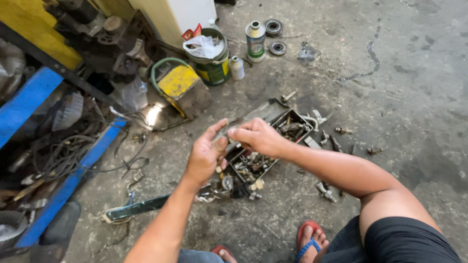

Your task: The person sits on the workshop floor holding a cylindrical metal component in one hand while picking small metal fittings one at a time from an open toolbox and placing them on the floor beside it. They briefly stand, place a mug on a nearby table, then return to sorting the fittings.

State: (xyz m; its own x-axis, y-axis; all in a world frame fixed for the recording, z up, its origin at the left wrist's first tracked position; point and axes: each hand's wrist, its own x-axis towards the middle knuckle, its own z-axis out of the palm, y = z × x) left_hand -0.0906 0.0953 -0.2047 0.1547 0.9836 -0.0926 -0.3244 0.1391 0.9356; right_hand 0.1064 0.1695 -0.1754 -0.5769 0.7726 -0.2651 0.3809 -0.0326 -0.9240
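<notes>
We hold a small dark metal part (225, 141) between both hands, above the near end of the open black metal parts box (292, 119); part mostly hidden by fingers, so its exact shape we can't tell. Our left hand (205, 156) is partly closed, thumb raised, fingers curled under the part. Our right hand (256, 136) pinches it from the other side w/ fingertips.

The box lies on the grey stained concrete floor (390, 97), lid flipped back, compartments full of mixed bolts, nuts & fittings. More loose bolts and small metal pieces (336, 141) are scattered on the floor just right of the box, a few also near its front end.

Left of the box, near our left forearm, a long dark green flat bar (136, 208) lies on the floor. Farther up: a yellow rectangular metal can (178, 82) w/ a green hose looped round it, a green-and-yellow round paint tin (214, 68) w/ a white plastic bag stuffed in top, a small white plastic bottle (237, 67) just beside it, then a tall white-and-green spray-type can (255, 41) & two round metal bearings (275, 36) near that.

Far left, a blue steel frame (63, 190) w/ tangled black cables. At bottom, our foot in a red-and-blue flip-flop sandal (308, 239).
</notes>
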